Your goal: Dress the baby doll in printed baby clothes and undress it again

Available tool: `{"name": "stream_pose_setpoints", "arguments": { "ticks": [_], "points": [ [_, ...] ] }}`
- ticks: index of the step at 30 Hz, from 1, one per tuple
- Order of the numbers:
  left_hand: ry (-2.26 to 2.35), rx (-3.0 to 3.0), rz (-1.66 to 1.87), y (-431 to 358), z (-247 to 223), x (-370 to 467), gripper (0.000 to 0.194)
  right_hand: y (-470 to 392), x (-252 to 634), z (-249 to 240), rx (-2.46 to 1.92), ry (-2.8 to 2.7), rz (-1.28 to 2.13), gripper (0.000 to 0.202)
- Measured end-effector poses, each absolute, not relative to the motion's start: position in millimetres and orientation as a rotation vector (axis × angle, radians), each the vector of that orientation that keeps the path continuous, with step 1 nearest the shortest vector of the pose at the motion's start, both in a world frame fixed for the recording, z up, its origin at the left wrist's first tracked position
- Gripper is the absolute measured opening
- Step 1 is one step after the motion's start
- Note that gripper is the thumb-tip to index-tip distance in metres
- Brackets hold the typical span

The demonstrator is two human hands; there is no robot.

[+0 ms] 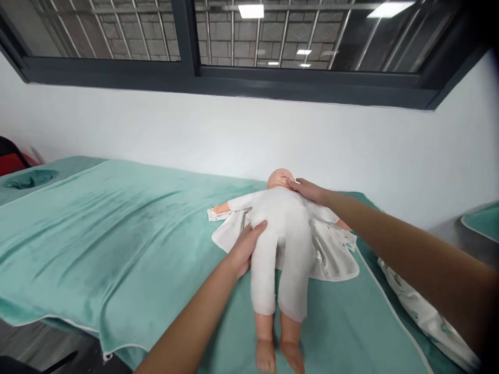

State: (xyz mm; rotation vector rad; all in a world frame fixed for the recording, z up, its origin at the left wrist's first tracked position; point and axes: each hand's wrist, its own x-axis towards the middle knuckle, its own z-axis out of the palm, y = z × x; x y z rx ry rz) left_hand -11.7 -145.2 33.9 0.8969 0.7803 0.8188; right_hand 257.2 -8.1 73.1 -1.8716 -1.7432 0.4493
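A baby doll (281, 213) with a white cloth body and bare plastic head, hands and feet lies on its back, feet towards me. Beneath it a white printed baby garment (333, 254) is spread open, its sleeves under the doll's arms. My left hand (247, 246) grips the doll's hip, thumb on top and the other fingers tucked underneath, partly hidden. My right hand (306, 189) holds the doll by the neck and shoulder, close to the head; some of its fingers are out of sight behind the doll.
A green sheet (117, 228) covers the bed, wrinkled on the left. A white printed cloth (429, 311) lies by the right edge. Behind stand a white wall (175, 130) and a dark-framed window (312, 85). A red and black item (11, 158) shows at far left.
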Motion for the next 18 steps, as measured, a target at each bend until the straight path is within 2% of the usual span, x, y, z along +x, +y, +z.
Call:
{"name": "stream_pose_setpoints", "arguments": {
  "ticks": [4,7,10,13,15,18],
  "points": [
    [0.819,0.841,0.805,-140.9,24.0,-16.9,0.061,-4.1,256.4,49.9,-1.962,-1.734,0.577,0.108],
    [0.79,0.838,0.77,-138.1,23.3,-33.6,0.051,0.6,262.8,52.5,-1.98,-1.774,0.642,0.107],
    [0.807,0.868,0.725,-138.4,22.9,-49.1,0.044,2.2,270.1,72.3,-2.069,-1.905,0.43,0.104],
    [1.025,0.952,0.807,-138.2,18.4,-52.5,0.036,1.9,252.9,95.1,-1.989,-1.986,-0.076,0.078],
    [1.206,1.119,0.89,-134.1,14.9,-47.9,0.031,3.3,220.4,103.8,-1.847,-2.005,-0.044,0.061],
    [1.437,1.597,0.94,-119.4,13.8,-37.3,0.027,11.1,152.5,103.2,-1.507,-2.402,0.095,0.045]
  ]
}}
